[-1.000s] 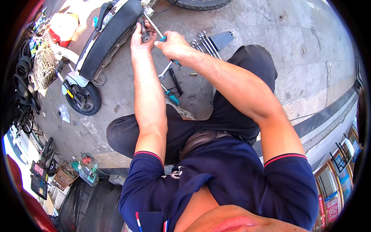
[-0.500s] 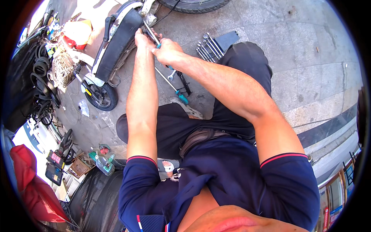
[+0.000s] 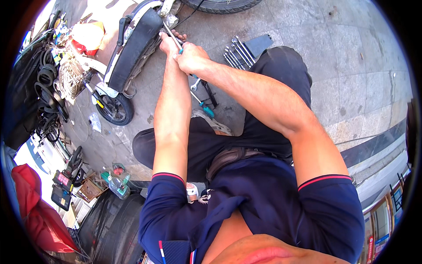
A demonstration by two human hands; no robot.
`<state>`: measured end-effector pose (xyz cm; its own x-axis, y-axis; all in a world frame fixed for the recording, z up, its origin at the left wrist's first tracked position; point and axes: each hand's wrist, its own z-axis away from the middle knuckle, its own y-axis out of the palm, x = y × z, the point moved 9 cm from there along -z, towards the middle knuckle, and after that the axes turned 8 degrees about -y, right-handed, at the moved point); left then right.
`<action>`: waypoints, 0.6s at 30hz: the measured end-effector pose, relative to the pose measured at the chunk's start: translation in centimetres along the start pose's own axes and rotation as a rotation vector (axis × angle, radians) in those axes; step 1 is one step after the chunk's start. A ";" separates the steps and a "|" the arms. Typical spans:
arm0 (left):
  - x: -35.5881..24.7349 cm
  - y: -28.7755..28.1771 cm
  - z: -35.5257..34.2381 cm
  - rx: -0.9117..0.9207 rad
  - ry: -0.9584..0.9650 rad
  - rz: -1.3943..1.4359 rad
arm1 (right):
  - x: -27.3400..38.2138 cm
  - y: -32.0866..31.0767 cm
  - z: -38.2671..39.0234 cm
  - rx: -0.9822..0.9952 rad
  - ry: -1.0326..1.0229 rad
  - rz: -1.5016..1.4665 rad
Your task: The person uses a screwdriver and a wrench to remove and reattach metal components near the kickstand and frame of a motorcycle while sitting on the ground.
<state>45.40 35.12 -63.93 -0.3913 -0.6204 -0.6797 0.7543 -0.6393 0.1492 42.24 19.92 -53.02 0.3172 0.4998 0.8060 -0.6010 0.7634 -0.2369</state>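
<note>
My right hand (image 3: 192,57) is closed round the teal handle (image 3: 180,51) of a screwdriver, whose long silver shaft (image 3: 171,34) points toward the frame end of a small two-wheeler with a long black seat (image 3: 134,53). My left hand (image 3: 169,45) is curled just beside and behind it, on a dark metal part mostly hidden by the shaft and fingers. Below my hands lie an open-ended wrench (image 3: 194,84), a black tool or bracket (image 3: 210,94) and another teal-handled screwdriver (image 3: 206,110). A row of wrenches (image 3: 237,53) lies by a grey-blue holder (image 3: 258,43).
A front wheel (image 3: 115,112) is at the left, a larger tire (image 3: 222,5) at the top. Coiled black tubes (image 3: 47,79), a red-and-cream bag (image 3: 86,39), a plastic bottle (image 3: 118,187) and red cloth (image 3: 40,211) crowd the left. My bent legs (image 3: 277,66) frame the work.
From a second ago, my right hand has moved up-left over my left hand, hiding much of the dark part it holds. The surroundings have shifted in view with my head.
</note>
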 end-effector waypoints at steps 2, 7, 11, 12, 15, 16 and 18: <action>0.0 0.0 -0.5 0.003 0.002 0.012 | 0.1 0.0 0.3 0.007 0.020 -0.001; -1.7 0.7 2.1 0.019 0.138 0.048 | 0.4 -0.3 0.5 0.018 -0.004 -0.025; 0.5 -3.0 3.7 -0.176 0.268 -0.416 | 0.2 -0.8 0.0 -0.026 -0.053 0.034; 2.8 -3.6 5.0 -0.117 0.159 -0.393 | -0.4 -1.0 -0.4 -0.072 -0.059 0.087; 7.9 -8.6 4.9 -0.122 0.147 -0.908 | -0.4 -0.8 -0.3 0.048 -0.070 0.125; 10.9 -9.6 5.1 -0.088 0.057 -0.861 | -0.9 -1.4 -0.4 0.014 -0.092 0.100; 15.1 -11.6 5.4 -0.057 -0.070 -1.066 | -1.4 -2.5 -0.1 0.009 -0.114 0.244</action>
<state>27.83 30.71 -72.04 -0.8911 0.2205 -0.3967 0.0276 -0.8460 -0.5324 43.38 17.32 -53.61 0.0775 0.6186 0.7819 -0.6563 0.6220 -0.4270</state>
